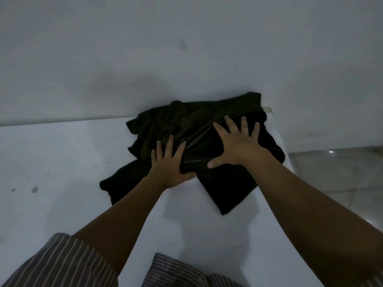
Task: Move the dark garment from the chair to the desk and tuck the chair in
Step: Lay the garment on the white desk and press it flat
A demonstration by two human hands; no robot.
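The dark garment [178, 125] lies crumpled on the white desk [62, 162], close to the wall and near the desk's right edge. My left hand [169, 165] rests flat on its near left part, fingers spread. My right hand [236, 145] presses flat on its right part, fingers also apart. Neither hand grips the cloth. The chair is out of sight.
A plain white wall [186, 48] rises right behind the desk. Tiled floor [342, 172] shows past the desk's right edge. A small pale tag [268, 110] pokes out behind the garment. My striped shirt [62, 264] fills the bottom edge.
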